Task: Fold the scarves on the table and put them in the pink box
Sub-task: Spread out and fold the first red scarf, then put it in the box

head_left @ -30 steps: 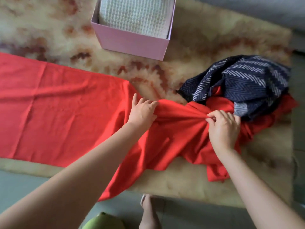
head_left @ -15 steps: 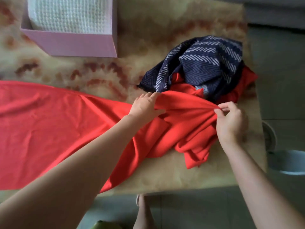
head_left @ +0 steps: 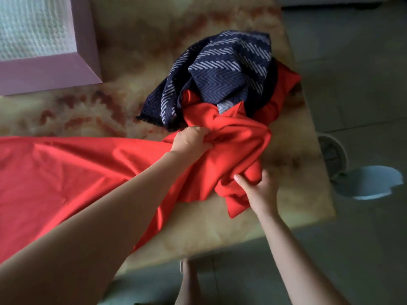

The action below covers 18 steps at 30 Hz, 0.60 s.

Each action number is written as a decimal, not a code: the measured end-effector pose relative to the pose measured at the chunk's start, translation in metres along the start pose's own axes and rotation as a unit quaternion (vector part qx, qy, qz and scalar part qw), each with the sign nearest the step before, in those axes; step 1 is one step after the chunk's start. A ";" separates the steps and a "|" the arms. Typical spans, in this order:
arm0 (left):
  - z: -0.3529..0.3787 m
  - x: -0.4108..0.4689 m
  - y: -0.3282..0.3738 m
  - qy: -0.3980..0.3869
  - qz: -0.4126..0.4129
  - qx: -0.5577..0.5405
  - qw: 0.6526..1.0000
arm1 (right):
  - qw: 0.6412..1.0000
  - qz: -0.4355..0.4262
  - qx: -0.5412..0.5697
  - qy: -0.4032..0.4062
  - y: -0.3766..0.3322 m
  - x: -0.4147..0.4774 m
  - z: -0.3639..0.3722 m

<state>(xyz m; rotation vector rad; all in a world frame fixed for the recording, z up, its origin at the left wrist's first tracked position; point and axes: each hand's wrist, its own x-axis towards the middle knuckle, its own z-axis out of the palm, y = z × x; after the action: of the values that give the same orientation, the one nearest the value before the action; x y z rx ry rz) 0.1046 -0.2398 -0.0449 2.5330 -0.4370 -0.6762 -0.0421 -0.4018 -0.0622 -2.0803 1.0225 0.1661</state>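
Two bare hands work on the red scarf (head_left: pixel 66 172), which lies across the marbled table (head_left: pixel 198 40). The left hand (head_left: pixel 191 142) has its fingers curled down into a gathered bunch of the red cloth, grasping the folds tightly. From that grip the scarf spreads out flat and wide away to the left of the knuckles, reaching the edge of view, and one edge hangs over the near side of the table below the forearm. The right hand (head_left: pixel 259 190) sits nearer the person, pinching the crumpled end of the same scarf: the thumb lies on top of the cloth and the other fingers are tucked underneath, out of sight. Between the two grips the red fabric rises in a loose, rumpled hump. Just beyond the left fingertips, touching the red cloth and partly resting over it, sits a heaped navy scarf (head_left: pixel 224 69) with pale chevron stripes, unfolded; more red fabric shows from under its far right side. Well off to the far left of both hands stands the pink box (head_left: pixel 48 73), open, with a folded white knitted scarf (head_left: pixel 33 25) lying inside it. Below the right wrist the table ends, and past it on the grey floor lies a pale blue object (head_left: pixel 372 183) I cannot identify. A bare foot (head_left: pixel 187 278) shows beneath the near table edge.
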 end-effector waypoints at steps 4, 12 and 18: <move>-0.004 0.003 0.024 0.034 0.023 -0.069 0.997 | 0.994 0.008 0.095 0.053 -0.001 0.003 -0.011; -0.006 0.035 0.117 0.018 0.099 -0.148 0.984 | 0.978 -0.046 0.069 0.193 0.020 0.076 -0.133; 0.020 0.067 0.147 -0.010 0.098 -0.154 0.983 | 0.983 -0.073 0.018 0.169 0.028 0.090 -0.139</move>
<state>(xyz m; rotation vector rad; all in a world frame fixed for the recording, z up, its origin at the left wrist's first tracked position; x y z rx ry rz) 0.1229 -0.3973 -0.0089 2.1619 -0.5354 -0.6411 -0.0314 -0.5648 -0.0238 -2.1863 1.0530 -0.2879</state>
